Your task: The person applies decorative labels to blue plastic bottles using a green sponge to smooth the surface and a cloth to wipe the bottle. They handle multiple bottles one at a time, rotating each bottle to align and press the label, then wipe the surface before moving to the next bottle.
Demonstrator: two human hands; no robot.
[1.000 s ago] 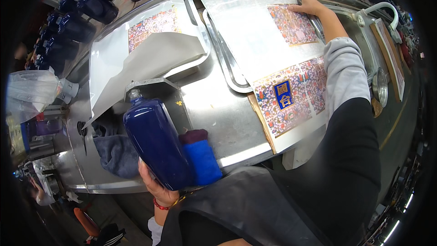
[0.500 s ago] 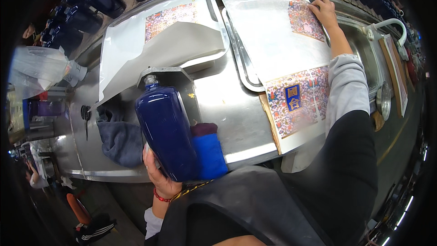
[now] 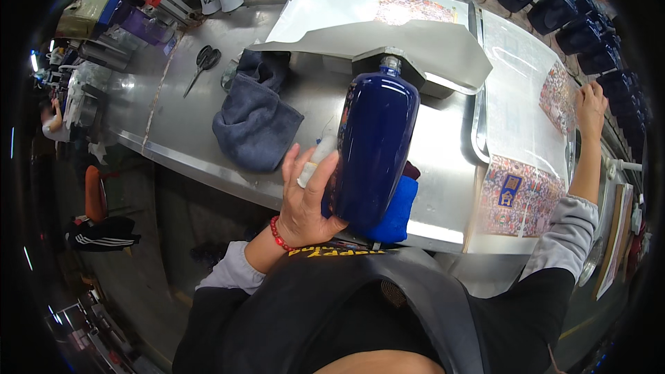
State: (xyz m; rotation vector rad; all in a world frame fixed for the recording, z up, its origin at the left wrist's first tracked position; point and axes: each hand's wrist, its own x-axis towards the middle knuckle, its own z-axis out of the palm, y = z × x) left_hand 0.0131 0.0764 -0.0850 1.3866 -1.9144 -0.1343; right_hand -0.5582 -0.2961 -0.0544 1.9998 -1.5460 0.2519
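A glossy dark blue bottle (image 3: 377, 145) leans with its neck on a grey metal rest (image 3: 415, 76). A strip of coloured pattern shows along its left edge. Beside its lower left side is my left hand (image 3: 308, 194), fingers stretched and apart, thumb touching the bottle near its base. White wrapping covers one finger. At the far right, my right hand (image 3: 590, 107) pinches the edge of a floral-patterned piece (image 3: 557, 97) on a white translucent sheet. A floral printed sheet with a blue label (image 3: 523, 194) lies nearer me. A blue cloth (image 3: 398, 211) sits under the bottle's base.
A crumpled grey-blue cloth (image 3: 256, 125) and black scissors (image 3: 201, 66) lie on the steel table (image 3: 173, 131) at left. A tray (image 3: 478, 34) with white sheets stands behind the bottle. Several blue bottles (image 3: 554, 10) line the far right.
The view has turned left, so the table things appear farther right. More of my left hand shows, its fingers spread beside the bottle. My right hand is still at the patterned piece.
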